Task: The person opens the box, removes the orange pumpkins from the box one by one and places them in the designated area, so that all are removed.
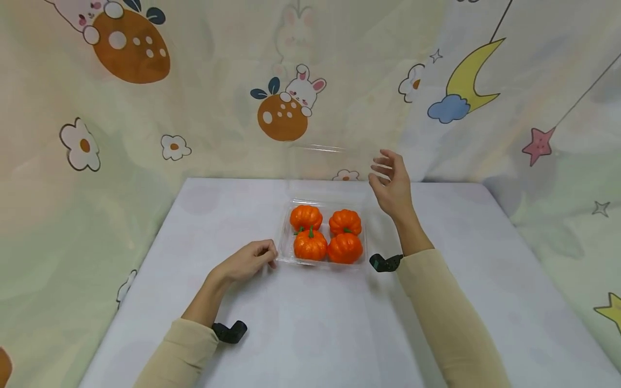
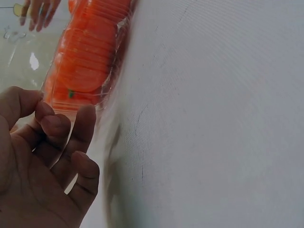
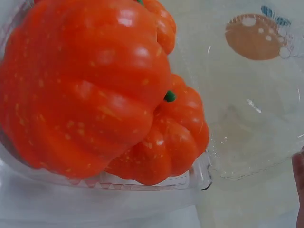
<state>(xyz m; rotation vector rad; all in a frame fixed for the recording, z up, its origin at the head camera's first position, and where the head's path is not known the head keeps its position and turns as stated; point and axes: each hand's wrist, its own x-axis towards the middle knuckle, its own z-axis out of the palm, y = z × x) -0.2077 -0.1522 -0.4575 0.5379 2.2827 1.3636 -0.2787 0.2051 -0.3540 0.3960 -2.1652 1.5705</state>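
Observation:
A clear plastic clamshell box (image 1: 322, 264) stands on the table with several small orange pumpkins (image 1: 310, 245) in it. Its transparent lid (image 3: 251, 114) is raised at the far side. At the box's near left corner, my left hand (image 1: 249, 260) pinches the rim between thumb and fingertips, as the left wrist view shows. My right hand (image 1: 394, 186) is up beside the lid's right edge, fingers spread and slightly bent. In the right wrist view one fingertip (image 3: 298, 166) meets the lid's edge; most of that hand is outside this view.
The white-covered table (image 1: 301, 323) extends around the box on all sides. Behind it hangs a cloth backdrop (image 1: 218, 108) printed with rabbits, flowers and a moon. A black wrist camera (image 1: 230, 332) sits on the left wrist, another wrist camera (image 1: 385, 263) on the right.

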